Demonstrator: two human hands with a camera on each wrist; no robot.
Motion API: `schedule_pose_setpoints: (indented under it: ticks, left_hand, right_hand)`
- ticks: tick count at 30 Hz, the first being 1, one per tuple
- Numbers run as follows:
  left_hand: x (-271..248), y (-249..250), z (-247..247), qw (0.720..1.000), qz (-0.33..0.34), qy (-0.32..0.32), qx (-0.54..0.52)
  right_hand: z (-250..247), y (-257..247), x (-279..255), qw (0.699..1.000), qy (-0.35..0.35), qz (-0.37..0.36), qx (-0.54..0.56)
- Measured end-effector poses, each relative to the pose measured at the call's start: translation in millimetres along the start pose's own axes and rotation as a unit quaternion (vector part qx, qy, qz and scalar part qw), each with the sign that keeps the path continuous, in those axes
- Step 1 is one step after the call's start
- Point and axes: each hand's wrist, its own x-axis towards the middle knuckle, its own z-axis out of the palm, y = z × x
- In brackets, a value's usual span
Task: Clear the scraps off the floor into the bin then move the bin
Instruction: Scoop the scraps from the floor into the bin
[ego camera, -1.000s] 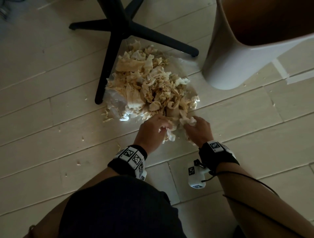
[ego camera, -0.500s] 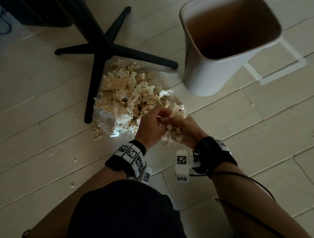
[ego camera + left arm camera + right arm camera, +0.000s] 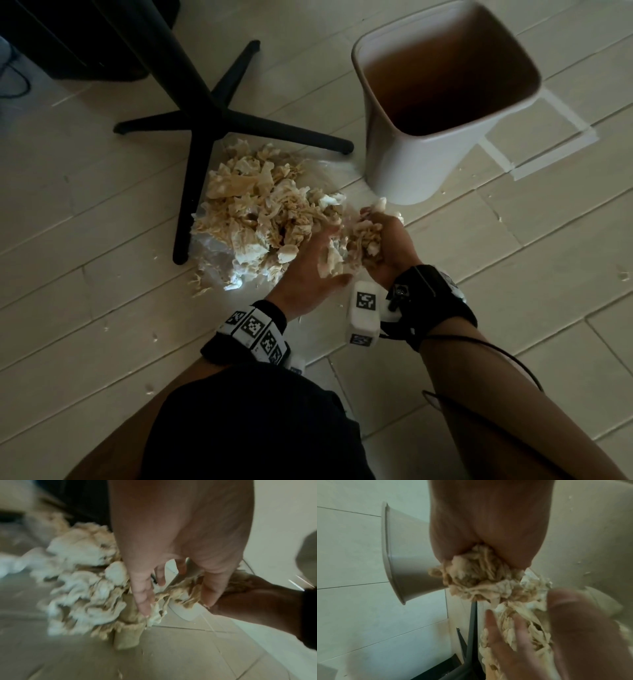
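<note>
Right hand point(image 3: 380, 246) is cupped palm-up with its grip curled round a wad of scraps point(image 3: 363, 236). Left hand point(image 3: 308, 274) has fingers extended, pressing against the side of that wad, grasping nothing itself. Rest of the scrap pile point(image 3: 263, 209) sits on the floor point(image 3: 102, 240) between the black chair base point(image 3: 205, 116) and the white bin point(image 3: 424, 116), touching one chair leg. Bin is upright, mouth open, just beyond the right hand.

My read: the stuff is light, soft, stringy and loose. It sheds bits, with crumbs visible all round. A pinch won't hold it. Scoop from underneath with both palms, squeeze lightly and keep the carry to the bin short. For the bin itself I'd take it by the rim or both sides; it looks like light, smooth plastic.
</note>
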Motion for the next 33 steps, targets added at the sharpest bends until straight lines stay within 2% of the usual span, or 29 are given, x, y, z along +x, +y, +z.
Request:
schedule_pose_setpoints:
  ticks: [2, 4, 8, 11, 13, 18, 22, 29, 33]
  left_hand:
    - [-5, 2, 5, 0.989, -0.078, -0.049, -0.113]
    - [-6, 7, 9, 0.979, -0.106, -0.048, -0.169]
    - [5, 13, 6, 0.977, -0.084, 0.024, -0.194]
    - [8, 22, 0, 0.98, -0.066, 0.052, -0.182]
    - [8, 25, -3, 0.985, -0.056, 0.052, -0.156]
    - [9, 32, -5, 0.983, -0.063, -0.016, -0.173]
    - [13, 32, 1, 0.981, -0.049, 0.003, -0.19]
    - [15, 32, 14, 0.987, -0.004, 0.136, -0.087]
    - [19, 40, 14, 0.98, 0.027, 0.189, -0.058]
  right_hand:
    - [5, -5, -4, 1.0, 0.0, -0.003, 0.024]
    - [9, -9, -9, 0.999, 0.002, -0.021, 0.036]
    - [14, -10, -21, 0.999, -0.029, -0.017, 0.02]
    - [11, -18, -28, 0.994, -0.106, -0.001, 0.01]
    - [6, -25, -30, 0.989, -0.15, 0.011, 0.011]
    - [-2, -30, -31, 0.983, -0.178, 0.037, -0.02]
    - [-3, -29, -24, 0.985, -0.16, 0.036, -0.053]
    - [2, -18, -9, 0.994, -0.03, -0.039, -0.102]
    - [1, -10, -10, 0.991, -0.046, -0.076, -0.101]
